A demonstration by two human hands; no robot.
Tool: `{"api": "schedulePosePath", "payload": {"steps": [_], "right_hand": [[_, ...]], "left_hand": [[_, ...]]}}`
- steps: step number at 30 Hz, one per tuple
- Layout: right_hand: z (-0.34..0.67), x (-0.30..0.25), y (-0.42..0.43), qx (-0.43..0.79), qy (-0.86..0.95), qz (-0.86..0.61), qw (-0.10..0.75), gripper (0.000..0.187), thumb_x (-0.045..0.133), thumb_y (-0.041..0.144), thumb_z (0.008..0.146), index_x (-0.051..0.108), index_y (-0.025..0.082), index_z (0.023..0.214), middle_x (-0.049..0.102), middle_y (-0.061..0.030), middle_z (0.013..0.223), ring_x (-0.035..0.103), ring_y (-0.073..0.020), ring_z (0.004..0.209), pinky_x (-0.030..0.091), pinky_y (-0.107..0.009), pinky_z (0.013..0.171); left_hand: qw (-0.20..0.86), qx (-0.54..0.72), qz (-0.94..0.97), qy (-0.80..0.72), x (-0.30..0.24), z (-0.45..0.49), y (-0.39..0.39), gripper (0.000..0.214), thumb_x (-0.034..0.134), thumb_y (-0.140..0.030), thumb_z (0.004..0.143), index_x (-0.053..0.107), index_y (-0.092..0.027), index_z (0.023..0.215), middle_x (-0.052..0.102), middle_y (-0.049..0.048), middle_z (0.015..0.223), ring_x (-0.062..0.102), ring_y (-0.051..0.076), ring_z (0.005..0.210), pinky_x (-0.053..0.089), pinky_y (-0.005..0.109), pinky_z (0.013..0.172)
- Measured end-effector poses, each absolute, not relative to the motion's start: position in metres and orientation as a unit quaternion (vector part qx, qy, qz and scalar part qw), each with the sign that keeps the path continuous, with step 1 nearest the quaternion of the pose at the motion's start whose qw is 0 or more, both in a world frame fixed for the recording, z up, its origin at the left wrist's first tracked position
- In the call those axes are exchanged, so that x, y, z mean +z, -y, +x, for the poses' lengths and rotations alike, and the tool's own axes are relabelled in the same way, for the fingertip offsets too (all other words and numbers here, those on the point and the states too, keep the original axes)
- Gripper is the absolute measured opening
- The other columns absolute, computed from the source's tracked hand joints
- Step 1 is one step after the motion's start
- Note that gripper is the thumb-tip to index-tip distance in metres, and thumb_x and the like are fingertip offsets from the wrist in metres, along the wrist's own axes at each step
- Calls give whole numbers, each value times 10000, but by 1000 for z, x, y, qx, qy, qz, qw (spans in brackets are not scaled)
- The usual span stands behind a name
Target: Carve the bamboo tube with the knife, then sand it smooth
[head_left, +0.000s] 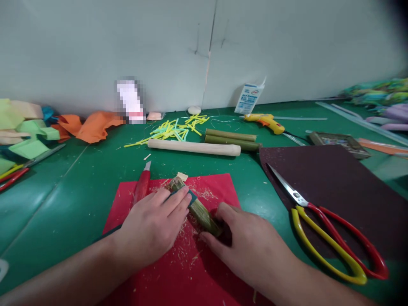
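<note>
Both hands work at a short bamboo piece [200, 212], a rounded green stick with a streaked, fibrous skin and a rough, brownish far end. It lies slantwise above a smooth red sheet [168, 276] on the glossy green table [63, 212]. The right hand [247, 238] is closed on its near end, the thumb on one side and bent fingers on the other. The left hand [156, 223] curls its fingers over a dark blue strip [192, 198], holding it against the upper part of the bamboo; its thumb is out of sight, and most of the strip is covered.

Fine, curly, straw-coloured shavings [207, 194] litter the red sheet, with a flat pale chip [182, 176] near the bamboo's far end. Just beside the left hand lies a knife [142, 185] with a red handle and a short metal blade. Beyond the sheet rest a smooth, pale round stick [194, 147], two green bamboo tubes [231, 136] side by side, and a heap of thin yellow and mint strips [172, 131]. To the right, large scissors [299, 199] with looped red and yellow handles lie partly across a matte, dark maroon sheet [338, 182].
</note>
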State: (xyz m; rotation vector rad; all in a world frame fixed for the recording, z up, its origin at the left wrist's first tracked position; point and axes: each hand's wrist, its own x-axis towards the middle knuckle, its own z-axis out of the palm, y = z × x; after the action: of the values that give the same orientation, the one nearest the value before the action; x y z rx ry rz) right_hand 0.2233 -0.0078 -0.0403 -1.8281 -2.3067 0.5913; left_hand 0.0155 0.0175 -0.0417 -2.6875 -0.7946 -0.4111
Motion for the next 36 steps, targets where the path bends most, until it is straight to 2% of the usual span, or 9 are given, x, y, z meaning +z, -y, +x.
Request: {"api": "schedulePosePath", "payload": {"steps": [8, 12, 18, 21, 24, 27, 29, 32, 36], "right_hand": [[222, -40, 7, 188, 772, -604, 65, 157, 547, 366, 742, 493, 221, 717, 599, 14, 645, 523, -152, 528, 256, -254, 454], [223, -42, 7, 191, 775, -599, 66, 168, 542, 383, 747, 491, 223, 743, 610, 10, 683, 536, -159, 560, 278, -256, 473], [225, -43, 7, 189, 770, -608, 52, 206, 520, 432, 761, 495, 227, 747, 604, 11, 644, 533, -170, 540, 263, -261, 469], [225, -44, 7, 191, 775, -600, 60, 155, 526, 377, 757, 497, 224, 754, 613, 11, 661, 543, -162, 549, 275, -256, 472], [224, -44, 6, 184, 772, -605, 63, 186, 530, 409, 751, 504, 224, 755, 615, 7, 653, 547, -167, 541, 273, -256, 462], [223, -43, 5, 180, 771, -608, 60, 214, 528, 439, 753, 508, 226, 745, 612, 7, 637, 543, -169, 528, 269, -257, 453], [223, -41, 5, 182, 774, -604, 63, 177, 543, 396, 746, 507, 223, 735, 617, 8, 645, 548, -160, 530, 282, -252, 455], [223, -41, 5, 178, 773, -605, 70, 176, 556, 388, 738, 516, 217, 730, 623, 1, 648, 555, -154, 529, 296, -249, 457], [223, -42, 7, 171, 772, -608, 70, 242, 531, 461, 754, 525, 220, 743, 617, 0, 628, 539, -157, 501, 276, -254, 438]], "left_hand": [[127, -110, -946, 276, -47, 19, -8, 332, 404, -127, 872, 564, -78, 1160, 542, 166, 1253, 582, 249, 1029, 526, 399, 822], [90, -100, -960, 246, -42, 23, -3, 341, 404, -130, 878, 544, -82, 1185, 511, 165, 1288, 598, 226, 980, 546, 364, 758], [108, -159, -937, 290, -42, 18, -10, 291, 419, -81, 849, 608, -74, 1070, 597, 155, 1181, 587, 230, 997, 530, 371, 772], [75, -147, -955, 248, -43, 19, -8, 300, 414, -99, 858, 591, -73, 1100, 557, 166, 1233, 606, 220, 948, 535, 350, 713], [78, -170, -945, 269, -41, 19, -9, 289, 428, -110, 862, 596, -94, 1096, 600, 120, 1188, 612, 198, 918, 534, 335, 714], [118, -179, -936, 281, -39, 20, -10, 270, 423, -74, 851, 621, -79, 1036, 643, 124, 1107, 591, 217, 995, 525, 345, 756], [115, -154, -949, 249, -39, 21, -8, 288, 412, -52, 843, 609, -64, 1053, 610, 153, 1160, 575, 227, 1035, 523, 345, 752], [88, -155, -952, 249, -39, 19, -9, 305, 401, -78, 855, 600, -91, 1086, 586, 135, 1204, 606, 194, 946, 529, 335, 741], [108, -196, -927, 301, -36, 18, -12, 290, 417, -106, 858, 616, -97, 1069, 648, 107, 1100, 614, 188, 904, 532, 328, 741]]}}
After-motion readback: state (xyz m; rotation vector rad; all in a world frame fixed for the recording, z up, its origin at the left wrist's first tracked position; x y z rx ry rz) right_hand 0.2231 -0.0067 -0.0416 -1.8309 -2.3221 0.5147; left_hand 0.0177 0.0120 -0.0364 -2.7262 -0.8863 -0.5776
